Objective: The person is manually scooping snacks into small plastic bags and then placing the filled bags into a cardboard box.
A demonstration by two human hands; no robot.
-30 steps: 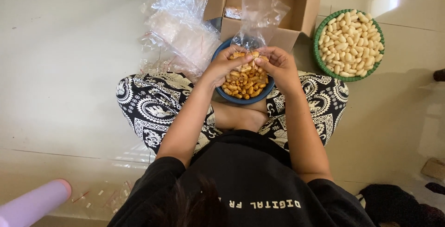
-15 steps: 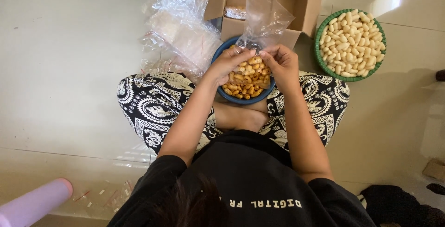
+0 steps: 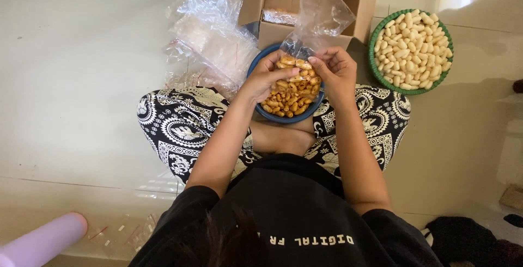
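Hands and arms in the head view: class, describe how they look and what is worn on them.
Both the left hand and the right hand are bare, with no gloves, rings or watch to be seen. The forearms are uncovered. Short black sleeves of a black top end near the elbows.

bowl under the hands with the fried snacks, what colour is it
Blue; the bowl rim shows best in the head view, below both hands.

Green basket [image 3: 376, 60] of pale snacks [image 3: 411, 46] at 2 o'clock, cardboard box [image 3: 362, 5] at 12, loose plastic bags [image 3: 210, 38] at 11, lilac cylinder [image 3: 41, 242] at 8.
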